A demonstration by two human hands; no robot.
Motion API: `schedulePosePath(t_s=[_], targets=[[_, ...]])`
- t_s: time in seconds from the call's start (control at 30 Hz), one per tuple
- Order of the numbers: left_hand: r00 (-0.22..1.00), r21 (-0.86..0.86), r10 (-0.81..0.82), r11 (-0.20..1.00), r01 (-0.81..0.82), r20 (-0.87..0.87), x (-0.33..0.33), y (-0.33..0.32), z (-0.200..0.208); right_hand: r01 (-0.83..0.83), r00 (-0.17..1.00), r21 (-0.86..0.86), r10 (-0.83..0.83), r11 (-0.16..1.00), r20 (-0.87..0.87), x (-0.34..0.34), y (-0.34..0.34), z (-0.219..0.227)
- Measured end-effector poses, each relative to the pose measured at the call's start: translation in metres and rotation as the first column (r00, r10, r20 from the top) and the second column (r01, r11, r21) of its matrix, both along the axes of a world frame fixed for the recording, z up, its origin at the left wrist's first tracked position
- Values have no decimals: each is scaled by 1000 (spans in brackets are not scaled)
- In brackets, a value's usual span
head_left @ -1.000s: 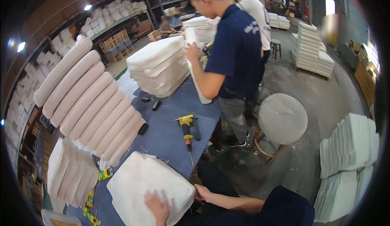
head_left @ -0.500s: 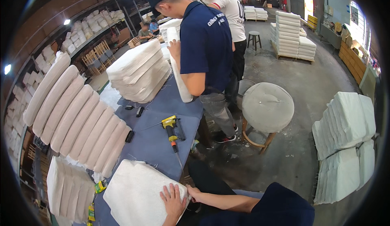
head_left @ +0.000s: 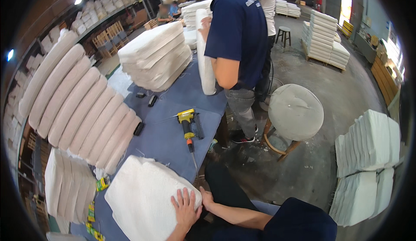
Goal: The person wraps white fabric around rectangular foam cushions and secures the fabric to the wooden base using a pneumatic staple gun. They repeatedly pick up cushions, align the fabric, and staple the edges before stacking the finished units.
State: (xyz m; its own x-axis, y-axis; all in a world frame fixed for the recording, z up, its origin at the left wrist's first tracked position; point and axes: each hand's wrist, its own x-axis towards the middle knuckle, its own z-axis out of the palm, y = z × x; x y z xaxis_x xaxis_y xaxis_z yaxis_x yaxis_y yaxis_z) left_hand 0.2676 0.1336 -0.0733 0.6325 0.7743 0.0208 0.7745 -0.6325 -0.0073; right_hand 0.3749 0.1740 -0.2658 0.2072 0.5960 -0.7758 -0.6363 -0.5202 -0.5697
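Observation:
A white fabric-covered seat cushion (head_left: pixel 145 197) lies at the near end of the blue table. My left hand (head_left: pixel 186 208) rests flat on its top near the right edge, fingers spread. At that same edge my right hand (head_left: pixel 207 198) grips the cushion's side; some of its fingers are hidden. Beyond the cushion, a yellow and black staple gun (head_left: pixel 187 124) lies on the table with its air hose toward me. No hand touches it.
Cushions stand in a long row (head_left: pixel 82 106) along the left and in a stack (head_left: pixel 156 54) farther up the blue table (head_left: pixel 160 141). A co-worker (head_left: pixel 236 33) stands at its right side holding a white cushion (head_left: pixel 204 54). A round padded stool (head_left: pixel 296 113) stands on the floor.
The view has shifted, so the table and staple gun sit differently in the picture. My right hand has changed its hold at the cushion's edge; my left stays flat on top.

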Motion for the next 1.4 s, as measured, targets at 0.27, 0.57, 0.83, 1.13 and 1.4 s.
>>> schedulePosePath(t_s=[0.27, 0.57, 0.83, 1.13, 1.4], targets=[[986, 6, -121, 993, 121, 118, 3, 30, -10, -5, 920, 43, 21, 999, -391, 6, -14, 52], [971, 106, -159, 984, 141, 181, 14, 32, -20, 1, 901, 196, 84, 981, -425, 4, -15, 25], [964, 41, -116, 993, 109, 240, 14, 32, -25, 87, 872, 327, 87, 941, -482, -6, -8, 1], [875, 22, -11, 1000, 1, 484, -1, 29, -22, -94, 870, 144, 152, 985, -469, 7, -11, -5], [436, 113, 887, 423, -899, 149, -235, -140, -12, -135, 965, 95, 153, 986, -213, 2, -12, 3]])
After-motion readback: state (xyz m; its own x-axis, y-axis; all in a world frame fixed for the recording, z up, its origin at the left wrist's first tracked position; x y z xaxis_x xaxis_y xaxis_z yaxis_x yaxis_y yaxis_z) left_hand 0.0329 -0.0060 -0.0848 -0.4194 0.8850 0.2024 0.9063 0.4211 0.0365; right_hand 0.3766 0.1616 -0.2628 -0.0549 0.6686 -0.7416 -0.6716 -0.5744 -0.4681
